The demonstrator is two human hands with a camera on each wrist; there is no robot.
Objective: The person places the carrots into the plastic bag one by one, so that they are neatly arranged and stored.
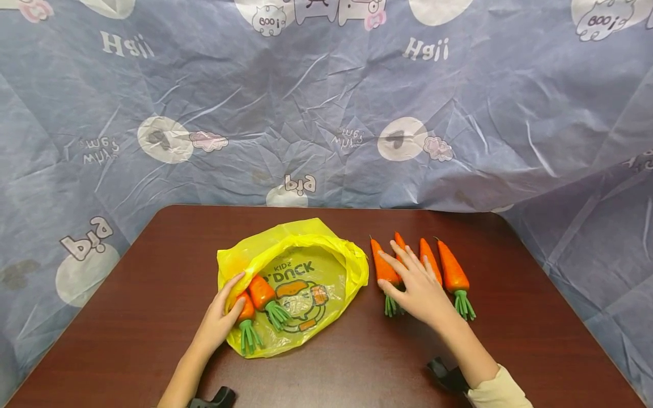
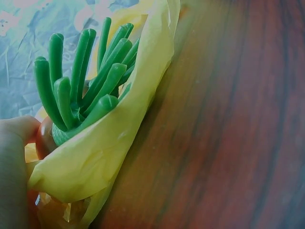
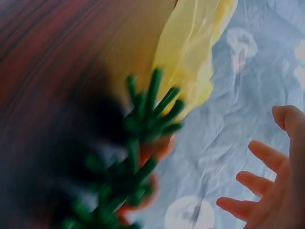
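A yellow plastic bag [image 1: 326, 266] with a printed duck logo lies on the table, its mouth spread open toward me. Just inside its left side are two toy carrots, one nearer the edge [image 1: 247, 309] and one beside it [image 1: 262, 292], their green tops toward me. My left hand [image 1: 216, 323] pinches the bag's left edge, the thumb against the nearer carrot; in the left wrist view, yellow plastic wraps below the green stems [image 2: 76, 95]. My right hand [image 1: 420, 292] hovers with spread fingers over a row of several carrots [image 1: 452, 271], holding nothing; the right wrist view shows its fingers apart.
The dark brown table [image 1: 132, 317] reaches back to a blue-grey patterned cloth [image 1: 316, 113] that hangs behind it. Black wrist straps show near both forearms, one at the left [image 1: 219, 398] and one at the right [image 1: 444, 374].
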